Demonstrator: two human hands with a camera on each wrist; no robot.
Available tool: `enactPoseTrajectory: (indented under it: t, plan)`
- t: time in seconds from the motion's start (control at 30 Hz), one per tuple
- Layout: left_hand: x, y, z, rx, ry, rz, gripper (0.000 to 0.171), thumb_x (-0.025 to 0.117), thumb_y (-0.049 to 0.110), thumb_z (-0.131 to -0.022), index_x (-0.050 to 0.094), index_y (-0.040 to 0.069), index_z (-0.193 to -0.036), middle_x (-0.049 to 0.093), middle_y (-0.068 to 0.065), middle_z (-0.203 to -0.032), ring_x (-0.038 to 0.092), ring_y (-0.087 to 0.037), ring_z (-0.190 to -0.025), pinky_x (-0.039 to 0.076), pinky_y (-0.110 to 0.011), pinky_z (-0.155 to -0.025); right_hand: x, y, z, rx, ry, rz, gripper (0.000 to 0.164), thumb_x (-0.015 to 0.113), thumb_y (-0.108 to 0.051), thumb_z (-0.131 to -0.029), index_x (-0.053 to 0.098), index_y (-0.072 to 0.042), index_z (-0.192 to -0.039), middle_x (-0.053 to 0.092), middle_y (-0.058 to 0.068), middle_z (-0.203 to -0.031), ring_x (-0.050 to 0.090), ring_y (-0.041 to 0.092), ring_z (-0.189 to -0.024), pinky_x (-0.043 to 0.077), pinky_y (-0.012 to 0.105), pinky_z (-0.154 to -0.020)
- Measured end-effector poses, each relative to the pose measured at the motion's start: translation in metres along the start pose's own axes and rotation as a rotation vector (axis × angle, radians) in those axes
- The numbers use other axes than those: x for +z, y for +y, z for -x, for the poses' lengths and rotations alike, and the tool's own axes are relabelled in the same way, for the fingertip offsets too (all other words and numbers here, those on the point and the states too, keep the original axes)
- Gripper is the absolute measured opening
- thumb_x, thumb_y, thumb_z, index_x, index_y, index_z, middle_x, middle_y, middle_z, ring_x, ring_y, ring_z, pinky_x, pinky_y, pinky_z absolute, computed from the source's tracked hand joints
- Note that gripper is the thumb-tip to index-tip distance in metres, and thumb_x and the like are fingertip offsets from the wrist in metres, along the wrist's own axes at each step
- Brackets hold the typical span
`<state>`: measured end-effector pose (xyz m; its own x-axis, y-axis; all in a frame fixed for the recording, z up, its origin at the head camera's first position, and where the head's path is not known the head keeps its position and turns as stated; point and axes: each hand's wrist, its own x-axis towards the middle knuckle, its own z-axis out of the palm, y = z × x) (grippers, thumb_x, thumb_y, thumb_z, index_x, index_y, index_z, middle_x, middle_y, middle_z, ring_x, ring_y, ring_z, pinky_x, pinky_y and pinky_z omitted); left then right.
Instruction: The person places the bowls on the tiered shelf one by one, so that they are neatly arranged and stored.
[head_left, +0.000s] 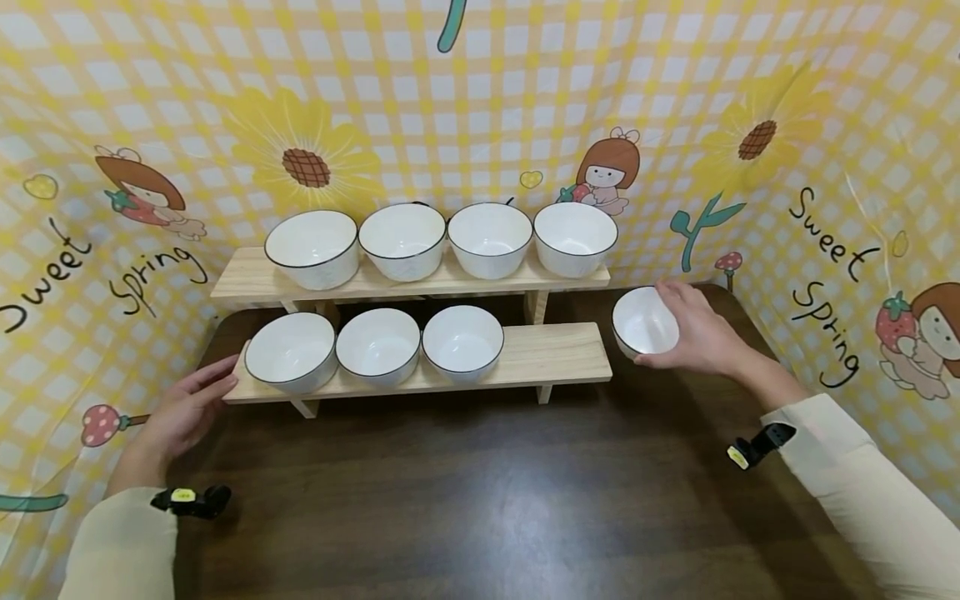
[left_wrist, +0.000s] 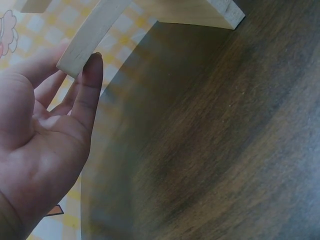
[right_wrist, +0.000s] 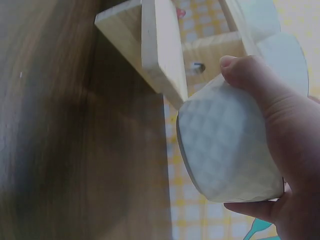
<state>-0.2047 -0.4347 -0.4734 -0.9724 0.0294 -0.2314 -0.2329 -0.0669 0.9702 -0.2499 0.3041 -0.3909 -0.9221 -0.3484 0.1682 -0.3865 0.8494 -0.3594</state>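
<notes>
My right hand (head_left: pixel 701 329) grips a white bowl (head_left: pixel 643 323) with a dark rim, thumb on one side and fingers on the other. This bowl is just past the right end of the lower wooden shelf (head_left: pixel 558 352); its diamond-textured outside (right_wrist: pixel 220 135) shows in the right wrist view. At the left end of that shelf, my left hand (head_left: pixel 187 410) pinches the board's end (left_wrist: pixel 82 52) between thumb and fingers. Three similar bowls stand side by side on the lower tier, the rightmost bowl (head_left: pixel 462 342) near its middle, with bare board to the right.
On the upper shelf (head_left: pixel 243 271) behind stands a row of several white bowls, among them the right-end bowl (head_left: pixel 575 240). The shelf stands on a dark wooden table (head_left: pixel 480 492). Yellow checked cloth (head_left: pixel 480 100) with printed flowers and figures rises behind and at both sides.
</notes>
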Motion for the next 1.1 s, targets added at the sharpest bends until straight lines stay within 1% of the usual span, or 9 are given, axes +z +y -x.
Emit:
enactPoseTrajectory:
  t: [0.07, 0.2, 0.27, 0.6, 0.73, 0.8, 0.87, 1.0, 1.1]
  plan:
    - [0.001, 0.001, 0.0, 0.001, 0.003, -0.001, 0.031, 0.064, 0.016, -0.102, 0.07, 0.034, -0.127, 0.057, 0.022, -0.12, 0.062, 0.006, -0.098, 0.051, -0.014, -0.081, -0.001, -0.005, 0.002, -0.02, 0.0, -0.011, 0.12, 0.093, -0.043, -0.066, 0.03, 0.009, -0.154, 0.032, 0.031, -0.152, 0.032, 0.049, -0.137, 0.044, 0.072, -0.09]
    - [0.001, 0.002, -0.001, 0.008, -0.004, 0.013, 0.03, 0.063, 0.014, -0.102, 0.072, 0.035, -0.122, 0.062, 0.028, -0.111, 0.063, 0.005, -0.096, 0.052, -0.014, -0.079, -0.003, -0.015, 0.004, -0.05, -0.013, -0.025, 0.121, 0.093, -0.044, -0.066, 0.029, 0.007, -0.155, 0.033, 0.028, -0.153, 0.031, 0.046, -0.138, 0.044, 0.071, -0.093]
    - [0.002, 0.003, -0.001, 0.009, -0.007, 0.019, 0.03, 0.063, 0.013, -0.102, 0.073, 0.035, -0.12, 0.064, 0.028, -0.109, 0.063, 0.005, -0.095, 0.052, -0.015, -0.079, -0.003, -0.019, 0.004, -0.064, -0.02, -0.033, 0.121, 0.093, -0.044, -0.067, 0.028, 0.007, -0.156, 0.033, 0.028, -0.153, 0.031, 0.045, -0.139, 0.044, 0.071, -0.093]
    - [0.002, 0.003, -0.004, 0.001, 0.011, 0.032, 0.03, 0.065, 0.014, -0.101, 0.073, 0.033, -0.123, 0.063, 0.026, -0.108, 0.064, 0.004, -0.095, 0.053, -0.016, -0.079, 0.005, -0.035, -0.001, -0.127, -0.029, -0.068, 0.121, 0.094, -0.04, -0.066, 0.029, 0.009, -0.155, 0.032, 0.028, -0.153, 0.032, 0.044, -0.14, 0.043, 0.066, -0.1]
    - [0.001, 0.002, -0.005, 0.003, 0.008, 0.039, 0.03, 0.064, 0.013, -0.102, 0.073, 0.033, -0.122, 0.062, 0.026, -0.109, 0.064, 0.004, -0.096, 0.052, -0.015, -0.079, 0.009, -0.041, -0.004, -0.136, -0.046, -0.078, 0.122, 0.094, -0.041, -0.065, 0.029, 0.008, -0.155, 0.032, 0.027, -0.153, 0.032, 0.043, -0.14, 0.044, 0.065, -0.099]
    - [0.001, 0.002, -0.006, 0.008, 0.005, 0.036, 0.031, 0.063, 0.013, -0.102, 0.073, 0.033, -0.124, 0.062, 0.025, -0.112, 0.063, 0.005, -0.097, 0.052, -0.015, -0.08, 0.012, -0.044, -0.006, -0.137, -0.056, -0.086, 0.122, 0.094, -0.042, -0.066, 0.029, 0.008, -0.156, 0.032, 0.026, -0.154, 0.032, 0.043, -0.14, 0.044, 0.066, -0.099]
    - [0.001, 0.002, -0.006, 0.01, 0.001, 0.013, 0.032, 0.064, 0.015, -0.102, 0.07, 0.033, -0.128, 0.059, 0.022, -0.121, 0.062, 0.006, -0.098, 0.051, -0.014, -0.081, 0.015, -0.047, -0.006, -0.134, -0.068, -0.095, 0.122, 0.093, -0.043, -0.066, 0.028, 0.007, -0.156, 0.031, 0.026, -0.154, 0.032, 0.042, -0.14, 0.044, 0.066, -0.099]
    - [0.001, 0.001, -0.004, -0.004, 0.0, -0.022, 0.037, 0.063, 0.018, -0.103, 0.065, 0.032, -0.137, 0.045, 0.011, -0.142, 0.06, 0.009, -0.101, 0.05, -0.012, -0.082, 0.023, -0.053, -0.008, -0.133, -0.09, -0.114, 0.123, 0.093, -0.045, -0.066, 0.027, 0.006, -0.157, 0.03, 0.026, -0.155, 0.031, 0.042, -0.141, 0.044, 0.065, -0.1]
    - [0.0, 0.0, -0.001, -0.02, 0.006, -0.023, 0.038, 0.063, 0.018, -0.103, 0.065, 0.034, -0.137, 0.041, 0.009, -0.147, 0.059, 0.009, -0.101, 0.049, -0.011, -0.082, 0.03, -0.059, -0.01, -0.145, -0.095, -0.13, 0.124, 0.093, -0.046, -0.066, 0.027, 0.005, -0.157, 0.03, 0.026, -0.156, 0.032, 0.042, -0.141, 0.045, 0.064, -0.1]
